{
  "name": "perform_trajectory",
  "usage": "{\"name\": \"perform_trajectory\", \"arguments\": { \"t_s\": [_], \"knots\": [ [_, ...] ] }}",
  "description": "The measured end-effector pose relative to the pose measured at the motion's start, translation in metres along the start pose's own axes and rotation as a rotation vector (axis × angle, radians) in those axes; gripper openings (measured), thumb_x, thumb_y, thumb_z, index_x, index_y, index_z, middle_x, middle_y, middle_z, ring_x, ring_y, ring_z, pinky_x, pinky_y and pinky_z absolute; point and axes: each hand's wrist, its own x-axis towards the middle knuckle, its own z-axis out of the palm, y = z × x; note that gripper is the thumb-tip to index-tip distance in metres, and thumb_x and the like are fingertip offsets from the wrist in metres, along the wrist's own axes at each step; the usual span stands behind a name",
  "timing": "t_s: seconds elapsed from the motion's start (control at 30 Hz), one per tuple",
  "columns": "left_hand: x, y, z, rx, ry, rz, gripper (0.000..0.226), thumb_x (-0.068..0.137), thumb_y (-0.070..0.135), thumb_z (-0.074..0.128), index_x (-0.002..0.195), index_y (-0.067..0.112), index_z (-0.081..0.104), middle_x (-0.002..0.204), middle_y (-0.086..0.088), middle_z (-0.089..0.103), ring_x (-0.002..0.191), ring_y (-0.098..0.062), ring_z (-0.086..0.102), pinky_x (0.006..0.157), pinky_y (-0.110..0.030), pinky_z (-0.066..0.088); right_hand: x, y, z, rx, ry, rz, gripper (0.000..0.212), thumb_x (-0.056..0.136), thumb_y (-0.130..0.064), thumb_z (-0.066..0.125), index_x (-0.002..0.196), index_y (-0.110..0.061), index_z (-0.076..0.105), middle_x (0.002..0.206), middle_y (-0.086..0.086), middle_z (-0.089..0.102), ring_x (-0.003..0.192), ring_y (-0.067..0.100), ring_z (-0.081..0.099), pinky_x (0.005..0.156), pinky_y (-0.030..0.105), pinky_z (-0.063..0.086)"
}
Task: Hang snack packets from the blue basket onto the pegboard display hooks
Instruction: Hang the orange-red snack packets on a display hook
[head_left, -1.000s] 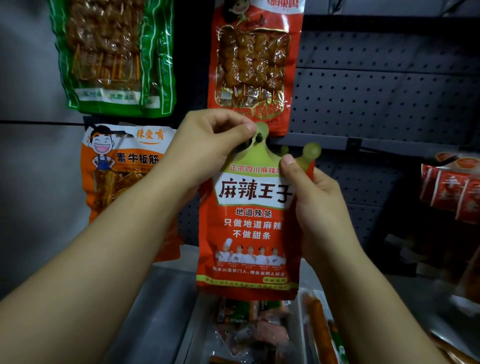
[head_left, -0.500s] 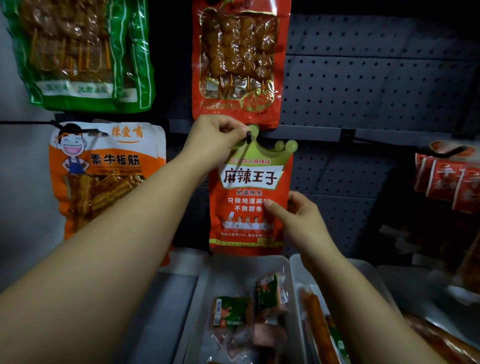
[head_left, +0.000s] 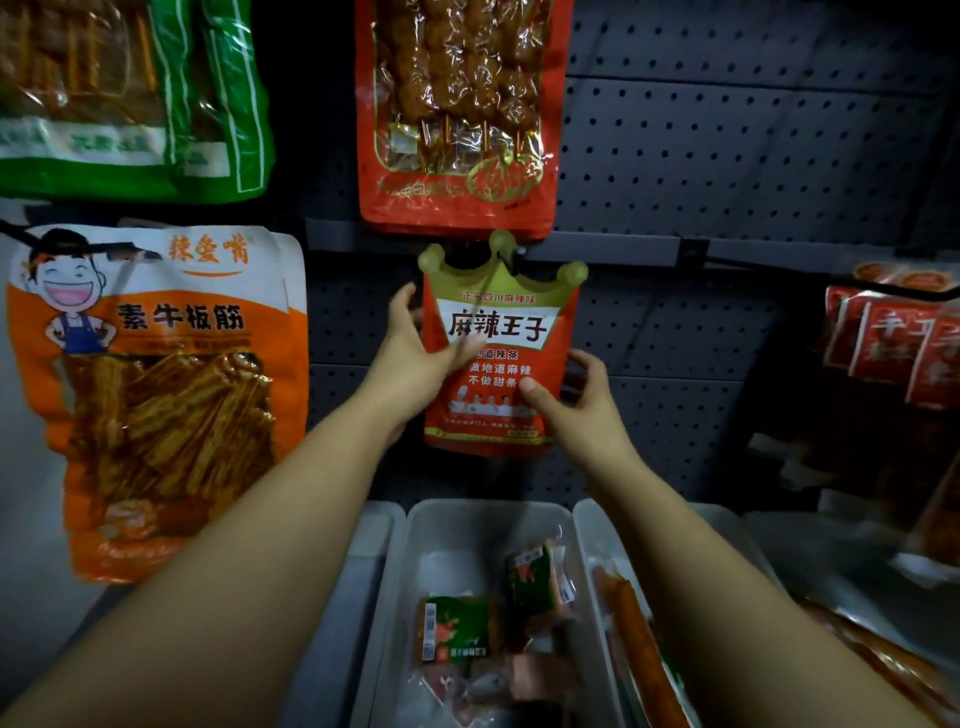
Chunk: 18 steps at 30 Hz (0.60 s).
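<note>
A red snack packet (head_left: 498, 322) with a gold crown-shaped top hangs by its middle hole on a hook (head_left: 514, 254) of the dark pegboard (head_left: 727, 156). My left hand (head_left: 415, 364) lies against the packet's left side, thumb up, with blurred fingers stretched across its front. My right hand (head_left: 576, 410) pinches the packet's lower right edge, thumb on the front and fingers behind. No blue basket is in view.
An orange packet (head_left: 156, 364) and a green packet (head_left: 130, 93) hang at left, a red skewer packet (head_left: 457, 114) just above. Small red packets (head_left: 893, 343) hang at right. Below stand a clear bin (head_left: 395, 597) of small packets and another with sausage sticks (head_left: 639, 649).
The packet went onto the hook. My left hand left the packet's top hole and dropped to its left side. My right hand stays at the lower right edge.
</note>
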Motion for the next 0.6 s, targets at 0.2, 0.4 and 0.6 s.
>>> {"name": "perform_trajectory", "arguments": {
  "t_s": [0.2, 0.4, 0.6],
  "knots": [
    [0.003, -0.013, 0.009, 0.147, 0.019, 0.008, 0.045, 0.088, 0.027, 0.065, 0.126, 0.01, 0.048, 0.122, -0.011, 0.06, 0.108, -0.027, 0.062, 0.093, -0.049, 0.05, 0.007, -0.001, 0.017, 0.0, -0.035, 0.001, 0.041, 0.094, -0.029, 0.058, 0.129, -0.012, 0.046, 0.126, 0.009, 0.061, 0.106, 0.023, 0.063, 0.092, 0.04, 0.052],
    [0.011, -0.021, 0.016, 0.235, 0.062, 0.02, 0.049, 0.09, 0.026, 0.061, 0.131, 0.01, 0.039, 0.13, -0.012, 0.052, 0.115, -0.026, 0.055, 0.096, -0.045, 0.046, 0.022, -0.004, 0.019, -0.026, -0.034, 0.064, 0.045, 0.095, -0.029, 0.056, 0.133, -0.01, 0.042, 0.129, 0.009, 0.059, 0.109, 0.024, 0.061, 0.081, 0.031, 0.048],
    [-0.01, -0.044, 0.016, 0.115, 0.009, 0.013, 0.045, 0.09, 0.018, 0.061, 0.129, 0.012, 0.039, 0.119, -0.001, 0.055, 0.11, -0.02, 0.057, 0.087, -0.032, 0.046, 0.018, 0.015, 0.016, -0.042, -0.103, 0.061, 0.053, 0.096, -0.032, 0.053, 0.142, -0.015, 0.033, 0.136, 0.007, 0.053, 0.105, 0.016, 0.057, 0.081, 0.027, 0.046]
  ]
}}
